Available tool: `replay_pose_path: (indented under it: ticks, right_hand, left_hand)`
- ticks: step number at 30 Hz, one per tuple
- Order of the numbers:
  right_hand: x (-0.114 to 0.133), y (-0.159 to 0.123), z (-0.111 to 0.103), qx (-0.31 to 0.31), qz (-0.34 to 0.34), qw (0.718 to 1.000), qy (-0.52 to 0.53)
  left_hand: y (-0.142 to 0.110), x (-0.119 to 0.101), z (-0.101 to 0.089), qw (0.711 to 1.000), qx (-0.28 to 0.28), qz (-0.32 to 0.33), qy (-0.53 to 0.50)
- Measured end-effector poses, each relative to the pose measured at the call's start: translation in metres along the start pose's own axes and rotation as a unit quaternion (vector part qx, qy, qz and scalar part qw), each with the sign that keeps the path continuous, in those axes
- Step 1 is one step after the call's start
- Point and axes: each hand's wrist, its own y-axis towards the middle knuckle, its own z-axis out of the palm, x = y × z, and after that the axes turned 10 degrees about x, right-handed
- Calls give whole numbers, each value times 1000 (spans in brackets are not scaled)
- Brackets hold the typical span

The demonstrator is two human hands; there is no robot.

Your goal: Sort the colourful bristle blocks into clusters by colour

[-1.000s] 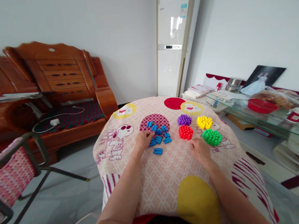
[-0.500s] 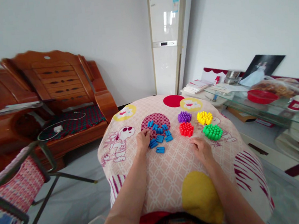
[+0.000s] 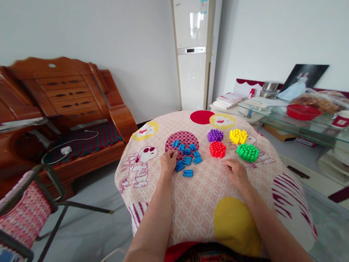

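Observation:
On the left of the patterned tablecloth lies a loose group of blue plastic blocks [image 3: 187, 160]. My left hand [image 3: 169, 162] is at their left edge, its fingers drawn together in a pinch. What is between those fingertips, if anything, is too small to make out. My right hand [image 3: 236, 171] rests on the cloth with its fingers curled in and nothing visible in them. Just beyond it stand tight clusters of small knobbed pieces: a red cluster [image 3: 218, 149], a green cluster [image 3: 248, 152], a purple cluster [image 3: 215, 135] and a yellow cluster [image 3: 238, 136].
The table [image 3: 195, 204] is round and covered by the cloth. To its right stands a glass-topped cabinet [image 3: 299, 123] with a red bowl [image 3: 303, 111] and papers. A wooden sofa [image 3: 69, 92] and a metal-framed chair [image 3: 28, 206] are on the left.
The view has shifted slightly. Both hands stay in nearly the same places, the left fingertips still pinched beside the blue blocks. The coloured clusters have not moved.

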Motion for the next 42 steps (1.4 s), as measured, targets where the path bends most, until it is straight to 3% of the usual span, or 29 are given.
replay_pose_path:
  ticks: [6,10,14,18,22,25,29,32,35,38,42]
  right_hand:
    - [-1,1,0,-11,2,1000,10]
    - [0,0,-1,-14,-4,1000,16]
    - [-1,1,0,-18,-7,1000,12]
    - [2,2,0,-31,4,999,-11]
    - [18,2,-5,-54,-7,998,-1]
    - [33,0,-10,-34,-32,998,40]
    - [43,-2,-11,7,-14,997,78]
    - [41,-1,-10,17,5,995,102]
    - [36,1,-9,6,5,994,113]
    - [29,1,-13,-63,40,993,97]
    - [15,-2,-21,-152,104,980,69]
  left_hand:
    - [-7,-14,-2,996,-1,-10,90]
    - [-15,-26,-1,974,12,-24,227]
    - [-18,-29,2,956,49,-32,287]
    - [-16,-31,2,974,38,-12,222]
    - [-20,-54,18,992,-1,66,109]
    - [-31,-79,46,988,47,137,57]
    - [-43,-97,84,976,128,179,-8]
    - [-48,-93,97,970,156,183,-44]
    - [-49,-84,96,963,171,195,-76]
    - [-42,-75,84,970,114,203,-69]
    - [-20,-59,53,985,-46,164,-9]
